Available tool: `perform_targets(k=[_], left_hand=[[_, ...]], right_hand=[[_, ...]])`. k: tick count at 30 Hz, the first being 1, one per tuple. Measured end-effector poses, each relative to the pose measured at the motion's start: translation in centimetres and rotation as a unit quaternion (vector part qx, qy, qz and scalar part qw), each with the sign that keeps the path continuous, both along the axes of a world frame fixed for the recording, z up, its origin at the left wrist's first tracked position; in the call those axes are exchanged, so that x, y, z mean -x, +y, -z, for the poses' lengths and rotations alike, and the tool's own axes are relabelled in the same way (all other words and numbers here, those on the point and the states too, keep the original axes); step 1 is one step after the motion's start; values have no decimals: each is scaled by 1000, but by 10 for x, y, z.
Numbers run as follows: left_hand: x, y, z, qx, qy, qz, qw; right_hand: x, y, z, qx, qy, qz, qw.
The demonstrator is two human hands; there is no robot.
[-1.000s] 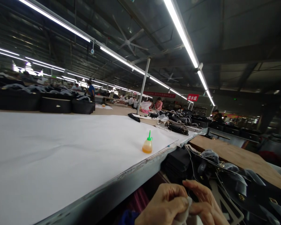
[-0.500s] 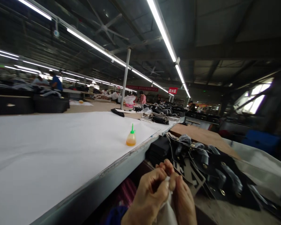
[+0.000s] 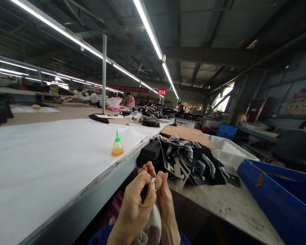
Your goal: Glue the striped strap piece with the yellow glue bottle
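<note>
Close to my body, my left hand (image 3: 135, 200) and my right hand (image 3: 165, 197) meet, fingertips pinched together. Between them is a piece of white cloth (image 3: 154, 219), gripped at its upper end by both hands and hanging down below the fingers. A thin pale loop shows near its lower part. Ahead and to the left, a small squeeze bottle (image 3: 117, 146) with a green nozzle and amber liquid stands upright on the white-covered table (image 3: 53, 163), apart from my hands.
Right of my hands, black bag pieces (image 3: 191, 160) with plastic-wrapped handles lie piled on a lower surface. A blue bin (image 3: 277, 194) stands at the right. Behind the pile lies a brown board (image 3: 186, 132). A metal post (image 3: 104, 75) rises from the table. People work farther back.
My view has turned to the right, so the table and bottle sit farther left and the blue bin shows. Both hands keep their pinch on the white cloth.
</note>
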State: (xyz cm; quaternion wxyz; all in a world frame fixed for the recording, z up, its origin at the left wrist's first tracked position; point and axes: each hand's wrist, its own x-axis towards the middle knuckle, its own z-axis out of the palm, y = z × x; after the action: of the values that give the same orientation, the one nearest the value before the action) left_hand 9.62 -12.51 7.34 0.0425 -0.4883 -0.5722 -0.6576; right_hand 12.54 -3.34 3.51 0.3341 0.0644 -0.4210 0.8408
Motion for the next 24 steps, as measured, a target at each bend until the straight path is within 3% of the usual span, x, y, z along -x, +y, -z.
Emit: perform_targets(k=[6,8,11,13,16,18,21,23,24], left_hand=[[2,-12,-2,4,-64,12,998],[-1,-15,-3,-3,-114,24,993],[-7,-19,-6,-8,-168,36,985],[-11,-24,-10,0,-186,56,981],[-12,-38,-15,-17,-187,82,979],[-9,-45,-17,-24,-159,77,984],[-1,-45,-15,-20,-162,60,985],[4,-40,-13,-33,-207,56,976],[6,-37,-11,-43,-229,50,971]], right_hand=[[-8,-1,-8,-178,5,130,975],[-13,-3,-10,-232,5,182,956],[-17,1,-12,-322,1,282,904],[-17,12,-12,-322,-13,323,890],[-18,32,-12,-244,-37,328,912],[-21,39,-14,-177,-22,277,944],[-27,33,-20,-20,59,69,996],[-30,25,-23,70,108,-78,989],[-30,21,-24,92,117,-121,981]])
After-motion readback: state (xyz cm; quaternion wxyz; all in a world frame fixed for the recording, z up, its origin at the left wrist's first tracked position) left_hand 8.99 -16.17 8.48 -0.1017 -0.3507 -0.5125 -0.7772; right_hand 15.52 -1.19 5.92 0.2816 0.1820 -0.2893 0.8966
